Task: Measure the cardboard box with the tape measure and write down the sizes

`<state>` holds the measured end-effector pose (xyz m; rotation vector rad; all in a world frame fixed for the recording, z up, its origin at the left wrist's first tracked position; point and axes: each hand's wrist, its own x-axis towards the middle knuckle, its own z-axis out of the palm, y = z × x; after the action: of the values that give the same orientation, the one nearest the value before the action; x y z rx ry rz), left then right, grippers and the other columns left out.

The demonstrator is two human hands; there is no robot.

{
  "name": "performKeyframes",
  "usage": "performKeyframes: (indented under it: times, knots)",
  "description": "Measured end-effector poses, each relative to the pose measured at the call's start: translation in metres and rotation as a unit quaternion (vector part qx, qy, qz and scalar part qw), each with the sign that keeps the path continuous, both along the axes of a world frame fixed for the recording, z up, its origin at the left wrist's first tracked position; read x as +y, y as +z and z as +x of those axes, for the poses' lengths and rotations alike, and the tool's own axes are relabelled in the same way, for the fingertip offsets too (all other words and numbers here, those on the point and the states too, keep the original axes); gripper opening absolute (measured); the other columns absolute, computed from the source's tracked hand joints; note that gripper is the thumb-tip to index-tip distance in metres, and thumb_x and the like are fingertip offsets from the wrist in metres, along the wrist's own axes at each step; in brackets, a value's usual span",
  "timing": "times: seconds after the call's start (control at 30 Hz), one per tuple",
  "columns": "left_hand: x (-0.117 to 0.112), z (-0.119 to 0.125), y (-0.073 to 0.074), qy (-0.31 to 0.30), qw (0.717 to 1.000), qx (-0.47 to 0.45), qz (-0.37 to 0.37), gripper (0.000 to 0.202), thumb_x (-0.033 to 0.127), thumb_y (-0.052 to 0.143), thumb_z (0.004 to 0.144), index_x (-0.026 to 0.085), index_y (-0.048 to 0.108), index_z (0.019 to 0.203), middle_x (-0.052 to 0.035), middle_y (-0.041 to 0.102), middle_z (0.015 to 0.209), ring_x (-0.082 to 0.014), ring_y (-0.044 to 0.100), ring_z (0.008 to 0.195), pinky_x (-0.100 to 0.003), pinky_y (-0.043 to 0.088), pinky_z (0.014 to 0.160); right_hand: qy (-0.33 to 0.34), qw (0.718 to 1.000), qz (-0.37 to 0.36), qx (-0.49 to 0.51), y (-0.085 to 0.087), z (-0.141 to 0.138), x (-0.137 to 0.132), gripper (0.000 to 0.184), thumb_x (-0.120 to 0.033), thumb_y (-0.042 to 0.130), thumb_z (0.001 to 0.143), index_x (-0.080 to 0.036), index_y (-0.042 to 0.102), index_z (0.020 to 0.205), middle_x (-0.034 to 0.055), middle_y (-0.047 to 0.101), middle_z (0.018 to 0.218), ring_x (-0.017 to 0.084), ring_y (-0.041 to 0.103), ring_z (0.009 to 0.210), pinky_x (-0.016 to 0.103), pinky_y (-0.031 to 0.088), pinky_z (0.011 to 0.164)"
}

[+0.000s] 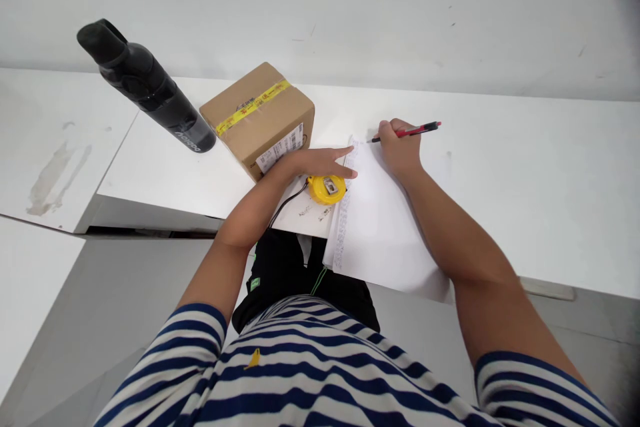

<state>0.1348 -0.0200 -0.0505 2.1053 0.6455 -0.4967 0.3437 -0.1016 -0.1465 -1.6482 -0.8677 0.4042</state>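
A red and black pen (417,130) is gripped in my right hand (400,150), its tip close to the upper part of a white notebook (385,233). Small writing runs down the notebook's left side. My left hand (327,163) lies with fingers apart, thumb and a finger reaching onto the notebook's left edge. Just below that hand sits a round yellow tape measure (325,191) with a black wrist cord. Behind my left wrist stands a cardboard box (265,110) with yellow tape across its top and a white label on its side.
A dark water bottle (150,90) stands upright left of the box. The white table (525,187) meets a marked white wall (375,20) at the back. Its front edge runs close to my body, and a gap divides it from another surface at left.
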Motion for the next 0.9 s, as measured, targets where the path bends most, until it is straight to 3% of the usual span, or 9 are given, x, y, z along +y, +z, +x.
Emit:
performKeyframes:
  times: [0.2, 0.37, 0.5, 0.7, 0.9]
  knots:
    - [0.000, -0.001, 0.001, 0.004, 1.000, -0.001, -0.005, 0.109, 0.072, 0.064, 0.085, 0.028, 0.019, 0.174, -0.0020, 0.022, 0.182, -0.0330, 0.031, 0.167, -0.041, 0.027, 0.135, 0.012, 1.000, -0.011, -0.001, 0.002, 0.000, -0.001, 0.047, -0.031, 0.068, 0.096, -0.024, 0.043, 0.057, -0.0020, 0.060, 0.066, 0.014, 0.053, 0.066, 0.033, 0.046, 0.072]
    - [-0.001, 0.000, 0.000, 0.003, 1.000, -0.006, -0.003, 0.108, 0.071, 0.064, 0.085, 0.030, 0.020, 0.174, -0.0009, 0.023, 0.182, -0.0329, 0.030, 0.167, -0.043, 0.027, 0.136, 0.000, 1.000, -0.011, -0.003, 0.001, 0.000, 0.000, 0.052, -0.033, 0.070, 0.094, -0.024, 0.039, 0.054, -0.0015, 0.060, 0.064, 0.014, 0.051, 0.064, 0.033, 0.046, 0.069]
    - [0.000, 0.000, -0.001, -0.007, 1.000, -0.013, -0.006, 0.110, 0.071, 0.062, 0.085, 0.026, 0.017, 0.174, -0.0027, 0.021, 0.183, -0.0313, 0.029, 0.168, -0.038, 0.027, 0.136, -0.021, 1.000, 0.004, -0.011, 0.000, 0.000, 0.001, 0.051, -0.034, 0.067, 0.095, -0.025, 0.038, 0.054, -0.0006, 0.059, 0.063, 0.014, 0.052, 0.063, 0.033, 0.048, 0.069]
    - [0.005, 0.002, -0.015, -0.007, 1.000, -0.022, -0.011, 0.111, 0.074, 0.061, 0.085, 0.027, 0.017, 0.174, -0.0027, 0.022, 0.182, -0.0308, 0.027, 0.169, -0.041, 0.024, 0.137, -0.012, 1.000, -0.011, -0.022, -0.002, 0.004, 0.000, 0.050, -0.041, 0.069, 0.093, -0.025, 0.040, 0.056, -0.0005, 0.059, 0.062, 0.014, 0.049, 0.062, 0.032, 0.048, 0.063]
    - [0.009, 0.003, -0.026, 0.019, 0.998, -0.041, -0.035, 0.114, 0.073, 0.069, 0.080, 0.028, 0.021, 0.174, -0.0038, 0.026, 0.181, -0.0331, 0.031, 0.167, -0.040, 0.027, 0.135, -0.014, 1.000, -0.010, -0.013, -0.001, 0.006, 0.000, 0.047, -0.037, 0.069, 0.092, -0.024, 0.046, 0.053, -0.0004, 0.059, 0.061, 0.013, 0.046, 0.060, 0.032, 0.046, 0.064]
